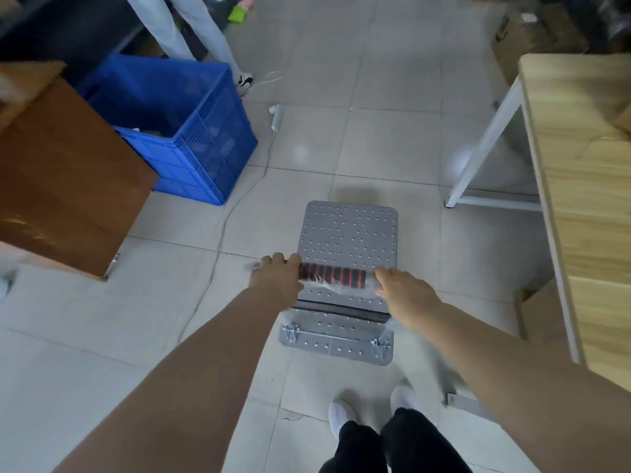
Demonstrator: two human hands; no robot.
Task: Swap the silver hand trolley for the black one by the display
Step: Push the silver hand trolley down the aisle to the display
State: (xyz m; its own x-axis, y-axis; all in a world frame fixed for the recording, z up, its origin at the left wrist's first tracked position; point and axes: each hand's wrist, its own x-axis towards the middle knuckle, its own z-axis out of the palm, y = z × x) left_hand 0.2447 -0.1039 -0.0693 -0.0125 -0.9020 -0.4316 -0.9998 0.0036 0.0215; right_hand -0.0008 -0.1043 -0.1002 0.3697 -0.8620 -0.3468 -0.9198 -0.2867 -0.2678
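Gripping the ribbed foam handle [332, 275], the left hand [277, 277] and right hand [403, 291] are closing around its two ends. The silver hand trolley [346, 240] is standing on the tiled floor [392, 138] just ahead of them, looking rigid, fairly light, rolling easily.

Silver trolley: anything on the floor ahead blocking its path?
Nothing directly ahead: the tiles beyond the silver trolley are bare. The left hand and right hand grip its handle. A white cable and blue crate lie front-left, a table leg front-right. The display isn't visible.

Matt perforated metal trolley deck [348, 233]
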